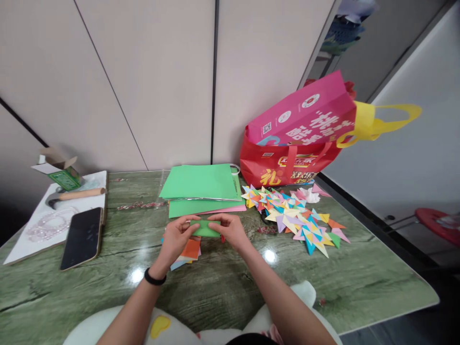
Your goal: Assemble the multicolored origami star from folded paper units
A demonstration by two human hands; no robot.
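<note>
A small folded piece of green paper point(205, 229) is held up between my two hands. My left hand point(177, 235) pinches its left end, and my right hand point(230, 231) pinches the right end. Below it on the table lies a small pile of coloured paper squares point(190, 249), orange on top, partly hidden by my left hand. Just beyond my hands is a stack of larger green paper sheets point(201, 182). To the right spreads a heap of folded paper stars point(287, 213) in many colours.
A red gift bag point(276, 165) holding a pink box point(305, 110) stands at the back right. At left, a white board point(27, 247) bears a hammer point(77, 194), an open green box point(66, 177) and a beaded strand point(53, 225). A phone point(82, 238) lies partly over the board.
</note>
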